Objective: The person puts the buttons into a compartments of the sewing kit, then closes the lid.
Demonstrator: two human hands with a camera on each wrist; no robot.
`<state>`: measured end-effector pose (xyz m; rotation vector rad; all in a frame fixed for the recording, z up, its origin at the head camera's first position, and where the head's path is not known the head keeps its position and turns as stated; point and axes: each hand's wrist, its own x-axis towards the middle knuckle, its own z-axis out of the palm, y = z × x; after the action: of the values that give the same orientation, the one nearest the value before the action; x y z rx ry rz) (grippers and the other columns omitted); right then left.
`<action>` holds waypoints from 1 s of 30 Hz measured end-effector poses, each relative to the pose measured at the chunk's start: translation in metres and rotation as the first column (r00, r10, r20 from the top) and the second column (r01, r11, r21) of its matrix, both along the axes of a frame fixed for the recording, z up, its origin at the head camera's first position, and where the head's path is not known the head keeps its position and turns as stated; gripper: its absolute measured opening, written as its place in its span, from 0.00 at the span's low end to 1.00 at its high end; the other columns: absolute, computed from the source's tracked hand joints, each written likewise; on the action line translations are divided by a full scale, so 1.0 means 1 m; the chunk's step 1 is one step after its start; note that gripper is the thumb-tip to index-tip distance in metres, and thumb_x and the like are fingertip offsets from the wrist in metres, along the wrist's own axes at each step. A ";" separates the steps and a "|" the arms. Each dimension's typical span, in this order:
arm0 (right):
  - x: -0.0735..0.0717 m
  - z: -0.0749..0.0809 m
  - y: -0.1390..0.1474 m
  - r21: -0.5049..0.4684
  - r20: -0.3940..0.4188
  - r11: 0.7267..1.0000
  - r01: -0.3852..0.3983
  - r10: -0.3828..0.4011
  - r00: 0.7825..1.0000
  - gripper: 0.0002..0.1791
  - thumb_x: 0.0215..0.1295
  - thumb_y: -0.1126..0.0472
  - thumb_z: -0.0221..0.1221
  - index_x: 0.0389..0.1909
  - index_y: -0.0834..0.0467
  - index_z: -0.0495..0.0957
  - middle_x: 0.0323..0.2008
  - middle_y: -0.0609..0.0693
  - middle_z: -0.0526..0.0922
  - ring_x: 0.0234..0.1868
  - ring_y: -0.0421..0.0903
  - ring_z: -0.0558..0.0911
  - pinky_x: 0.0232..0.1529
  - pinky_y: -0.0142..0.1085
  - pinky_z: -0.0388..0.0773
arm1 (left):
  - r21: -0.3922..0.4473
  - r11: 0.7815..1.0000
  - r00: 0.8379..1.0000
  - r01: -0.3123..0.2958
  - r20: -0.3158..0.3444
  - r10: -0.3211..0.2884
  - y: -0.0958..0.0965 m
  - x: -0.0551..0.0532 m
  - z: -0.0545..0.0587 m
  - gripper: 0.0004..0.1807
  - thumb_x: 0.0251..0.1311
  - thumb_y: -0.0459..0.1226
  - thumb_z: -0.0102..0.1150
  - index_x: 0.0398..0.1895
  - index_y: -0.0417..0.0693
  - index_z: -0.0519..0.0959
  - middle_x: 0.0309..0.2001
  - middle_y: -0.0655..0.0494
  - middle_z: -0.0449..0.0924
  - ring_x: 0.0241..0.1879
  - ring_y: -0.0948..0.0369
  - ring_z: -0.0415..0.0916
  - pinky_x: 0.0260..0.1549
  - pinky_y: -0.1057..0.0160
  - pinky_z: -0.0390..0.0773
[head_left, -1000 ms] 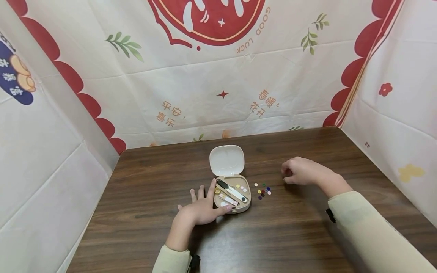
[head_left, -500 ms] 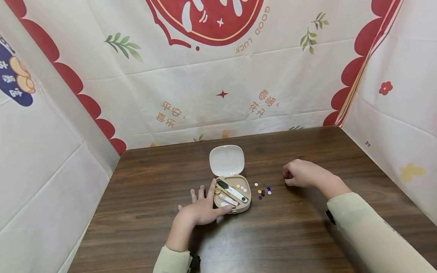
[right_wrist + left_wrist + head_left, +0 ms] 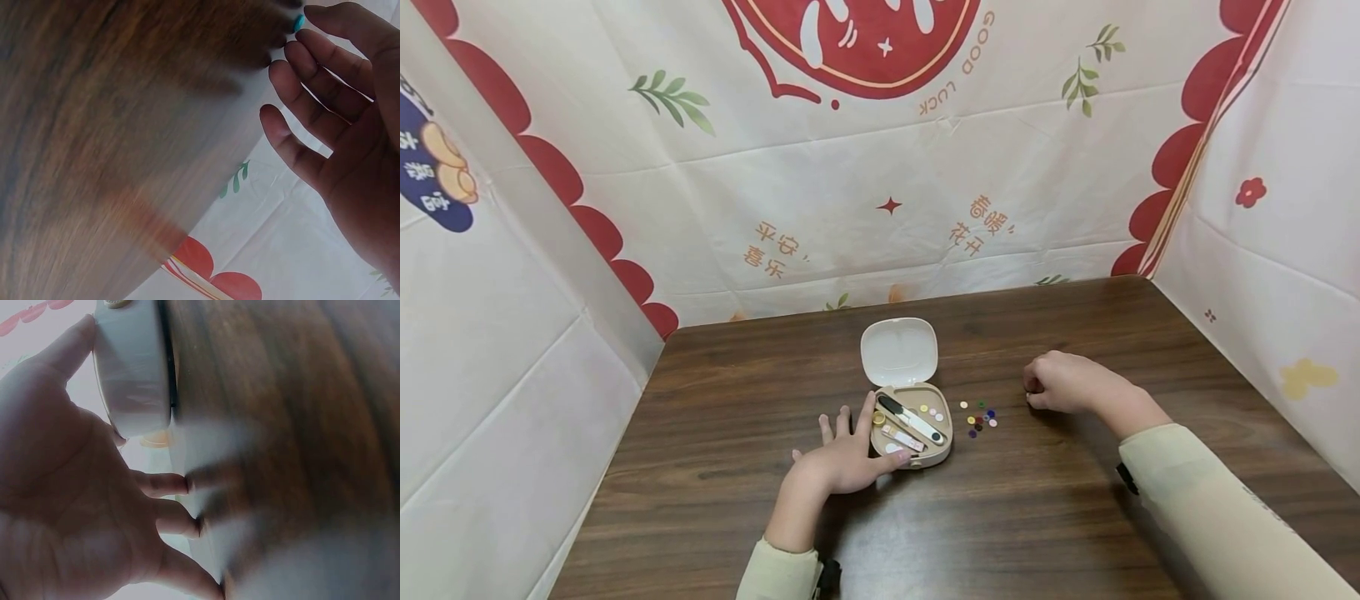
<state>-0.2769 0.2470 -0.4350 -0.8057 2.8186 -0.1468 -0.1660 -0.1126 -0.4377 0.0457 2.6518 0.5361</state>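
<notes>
My left hand [image 3: 835,458] lies spread beside an open cream case [image 3: 938,457]. Its index finger touches the case's left side and its thumb the front edge; in the left wrist view the other fingers stand on the table. Inside the case are a slim black-and-white tool [image 3: 910,419], a gold ring-like piece [image 3: 877,418], a small patterned strip [image 3: 902,438] and a few pale buttons [image 3: 932,412]. Farther right, my right hand [image 3: 1067,382] is low over the table. The right wrist view shows a tiny teal button [image 3: 299,24] pinched between its thumb and index finger.
Several loose coloured buttons [image 3: 978,422] lie on the wooden table [image 3: 737,383] between the case and my right hand. The case's white lid [image 3: 899,353] stands raised behind it. Printed cloth [image 3: 820,183] hangs along the table's back and both sides.
The thumb and fingers of my right hand have drawn slightly closer together, and the hand has barely shifted. My left hand and the case stay put.
</notes>
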 end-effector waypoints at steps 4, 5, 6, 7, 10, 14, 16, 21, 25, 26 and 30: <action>0.000 0.000 0.000 0.009 -0.003 1.000 0.003 -0.003 1.000 0.07 0.60 0.57 0.64 0.25 0.51 0.77 0.23 0.43 0.74 0.24 0.40 0.69 0.26 0.36 0.67 | -0.001 1.000 1.000 0.001 -0.002 -0.001 0.000 0.000 0.000 0.58 0.46 0.81 0.41 0.76 0.80 0.27 0.80 0.45 0.37 0.78 0.39 0.32 0.50 0.13 0.42; 0.000 0.000 0.000 0.012 -0.002 1.000 0.005 -0.005 1.000 0.07 0.60 0.57 0.64 0.25 0.51 0.77 0.24 0.43 0.74 0.24 0.40 0.70 0.27 0.36 0.68 | -0.001 1.000 1.000 0.000 -0.003 0.000 0.000 0.000 0.000 0.58 0.46 0.81 0.41 0.76 0.80 0.27 0.80 0.45 0.37 0.78 0.39 0.32 0.50 0.13 0.42; 0.000 0.000 0.000 0.014 -0.001 1.000 0.007 -0.007 1.000 0.07 0.60 0.57 0.64 0.26 0.51 0.77 0.24 0.43 0.75 0.24 0.40 0.70 0.27 0.36 0.68 | -0.001 1.000 1.000 0.001 -0.004 -0.001 0.000 0.000 0.000 0.58 0.46 0.81 0.41 0.76 0.80 0.27 0.80 0.45 0.37 0.78 0.39 0.32 0.50 0.13 0.42; 0.000 0.001 0.000 0.017 0.000 1.000 0.009 -0.009 1.000 0.06 0.60 0.57 0.64 0.26 0.51 0.77 0.24 0.43 0.75 0.25 0.40 0.70 0.27 0.37 0.68 | -0.002 1.000 1.000 0.002 -0.005 -0.002 0.000 0.000 0.000 0.58 0.46 0.81 0.41 0.76 0.80 0.27 0.80 0.44 0.37 0.78 0.39 0.32 0.50 0.13 0.42; 0.001 0.001 0.000 0.021 0.004 1.000 0.015 -0.015 1.000 0.06 0.60 0.57 0.64 0.27 0.51 0.78 0.25 0.43 0.75 0.25 0.41 0.70 0.28 0.37 0.69 | -0.001 1.000 1.000 0.003 -0.007 -0.003 0.001 -0.001 0.000 0.58 0.46 0.81 0.41 0.76 0.80 0.27 0.80 0.44 0.38 0.78 0.38 0.32 0.50 0.13 0.42; 0.001 0.002 -0.001 0.022 0.007 1.000 0.017 -0.017 1.000 0.06 0.61 0.57 0.64 0.27 0.51 0.78 0.25 0.43 0.76 0.25 0.41 0.70 0.28 0.37 0.69 | 0.001 1.000 1.000 0.002 -0.007 -0.002 0.001 -0.001 0.000 0.58 0.46 0.81 0.41 0.76 0.79 0.28 0.80 0.44 0.38 0.78 0.38 0.32 0.50 0.13 0.42; 0.001 0.001 -0.001 0.022 0.005 1.000 0.015 -0.015 1.000 0.06 0.61 0.57 0.64 0.28 0.52 0.78 0.25 0.43 0.76 0.25 0.40 0.71 0.28 0.37 0.70 | 0.000 1.000 1.000 0.002 -0.007 -0.002 0.001 -0.001 0.000 0.58 0.46 0.81 0.41 0.76 0.79 0.28 0.80 0.44 0.38 0.78 0.38 0.32 0.51 0.13 0.42; 0.001 -0.001 0.000 0.021 -0.019 1.000 0.005 -0.005 1.000 0.06 0.59 0.58 0.64 0.26 0.52 0.78 0.25 0.43 0.76 0.24 0.40 0.71 0.27 0.37 0.70 | 0.002 1.000 1.000 0.001 -0.009 -0.001 0.001 0.000 -0.001 0.58 0.47 0.81 0.41 0.76 0.79 0.28 0.80 0.45 0.39 0.78 0.38 0.32 0.51 0.13 0.42; 0.001 -0.002 0.000 0.019 -0.038 1.000 0.000 0.001 0.999 0.06 0.58 0.58 0.64 0.24 0.51 0.78 0.23 0.42 0.76 0.23 0.40 0.70 0.26 0.37 0.69 | 0.008 1.000 1.000 -0.001 -0.010 0.001 0.000 0.001 0.000 0.57 0.47 0.81 0.42 0.76 0.80 0.28 0.80 0.45 0.38 0.78 0.38 0.32 0.51 0.13 0.42; 0.002 -0.001 0.000 0.018 -0.041 1.000 -0.005 0.005 0.999 0.06 0.58 0.58 0.64 0.24 0.51 0.78 0.23 0.42 0.76 0.23 0.40 0.70 0.26 0.37 0.69 | 0.008 1.000 1.000 -0.001 -0.010 0.001 0.000 0.001 0.001 0.57 0.47 0.81 0.42 0.76 0.80 0.28 0.80 0.45 0.38 0.78 0.38 0.32 0.51 0.13 0.42; 0.003 0.000 -0.001 0.015 -0.045 1.000 -0.006 0.007 0.999 0.07 0.58 0.59 0.64 0.23 0.51 0.77 0.22 0.42 0.75 0.23 0.40 0.69 0.26 0.36 0.68 | 0.009 1.000 1.000 -0.001 -0.008 0.001 0.001 0.001 0.001 0.57 0.47 0.80 0.42 0.76 0.80 0.28 0.80 0.44 0.38 0.78 0.38 0.32 0.51 0.13 0.41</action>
<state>-0.2736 0.2458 -0.4348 -0.8253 2.8552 -0.1083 -0.1646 -0.1120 -0.4362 0.0492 2.6570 0.5488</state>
